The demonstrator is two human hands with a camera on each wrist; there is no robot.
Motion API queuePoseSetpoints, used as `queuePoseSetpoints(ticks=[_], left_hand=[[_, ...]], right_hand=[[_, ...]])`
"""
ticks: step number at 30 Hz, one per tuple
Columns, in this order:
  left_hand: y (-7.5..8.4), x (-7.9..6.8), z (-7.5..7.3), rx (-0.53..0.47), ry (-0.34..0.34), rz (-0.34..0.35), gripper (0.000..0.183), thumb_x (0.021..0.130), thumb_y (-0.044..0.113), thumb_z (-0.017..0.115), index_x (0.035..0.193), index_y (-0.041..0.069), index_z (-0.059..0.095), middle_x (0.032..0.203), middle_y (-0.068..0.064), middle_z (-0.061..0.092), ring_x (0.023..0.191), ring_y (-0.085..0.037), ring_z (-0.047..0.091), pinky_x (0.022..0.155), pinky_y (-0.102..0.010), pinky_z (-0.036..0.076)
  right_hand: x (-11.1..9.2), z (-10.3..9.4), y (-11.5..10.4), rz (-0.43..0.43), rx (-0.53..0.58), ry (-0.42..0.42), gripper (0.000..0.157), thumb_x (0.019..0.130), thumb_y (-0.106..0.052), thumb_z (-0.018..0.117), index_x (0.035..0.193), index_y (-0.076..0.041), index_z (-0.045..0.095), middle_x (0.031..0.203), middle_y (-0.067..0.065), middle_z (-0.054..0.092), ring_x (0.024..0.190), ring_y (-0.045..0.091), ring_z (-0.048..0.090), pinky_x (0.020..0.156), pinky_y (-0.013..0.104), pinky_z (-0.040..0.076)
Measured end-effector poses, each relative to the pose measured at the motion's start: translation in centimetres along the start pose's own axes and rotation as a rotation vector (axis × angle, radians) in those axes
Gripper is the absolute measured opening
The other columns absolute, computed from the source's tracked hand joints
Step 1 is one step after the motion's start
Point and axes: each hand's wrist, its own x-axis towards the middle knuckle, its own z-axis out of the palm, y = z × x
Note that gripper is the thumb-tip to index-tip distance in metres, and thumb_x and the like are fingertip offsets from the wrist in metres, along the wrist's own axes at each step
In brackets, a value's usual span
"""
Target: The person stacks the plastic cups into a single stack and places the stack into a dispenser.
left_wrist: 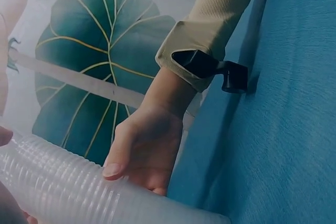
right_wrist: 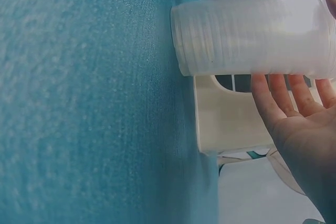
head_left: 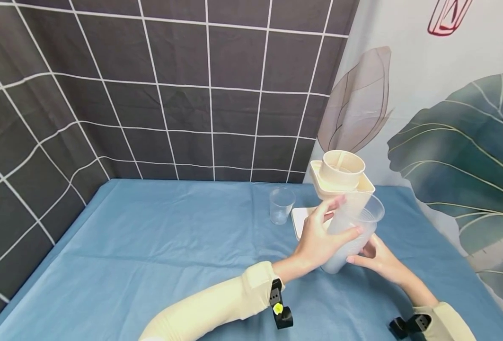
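Observation:
A tall stack of clear plastic cups (head_left: 338,255) stands slightly tilted over the blue cloth, its rim end up and to the right. My left hand (head_left: 321,239) grips its upper part, thumb across the near side. Lower down on the right, my right hand (head_left: 381,263) holds the stack between thumb and fingers. In the right wrist view, the right hand (right_wrist: 307,124) has its fingertips at the side of the cup stack (right_wrist: 252,35), whose base end is close to the cloth. Right behind the stack is a cream stand (head_left: 323,192) with a round, open-topped holder (head_left: 342,168).
A single clear cup (head_left: 281,206) stands left of the cream stand's base (head_left: 301,220). Blue cloth (head_left: 170,237) covers the table. A dark grid-patterned curtain (head_left: 183,104) hangs behind, and a leaf-printed curtain (head_left: 460,142) hangs at the right.

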Motion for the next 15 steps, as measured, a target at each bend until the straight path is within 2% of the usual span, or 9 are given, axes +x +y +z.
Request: queuePoseSetpoints(ticks=[6,15], left_hand=[[-0.26,-0.09,0.12,0.047,0.005,0.003,0.060,0.079,0.019,0.078,0.133,0.012,0.054,0.135,-0.001,0.058,0.121,-0.006,0.054,0.102,-0.020,0.046],[-0.52,-0.21,0.08,0.059,-0.004,0.000,0.063,0.079,0.019,0.078,0.135,0.011,0.052,0.135,-0.002,0.057,0.119,-0.008,0.055,0.101,-0.019,0.046]], right_hand=[[-0.08,0.05,-0.04,0.011,-0.017,0.007,0.083,0.080,0.018,0.058,0.149,-0.013,0.022,0.137,-0.016,0.040,0.119,-0.007,0.049,0.094,0.008,0.044],[-0.01,0.10,-0.12,0.035,-0.053,0.021,0.084,0.081,0.016,0.059,0.150,-0.013,0.020,0.137,-0.018,0.040,0.119,-0.008,0.047,0.094,0.007,0.043]])
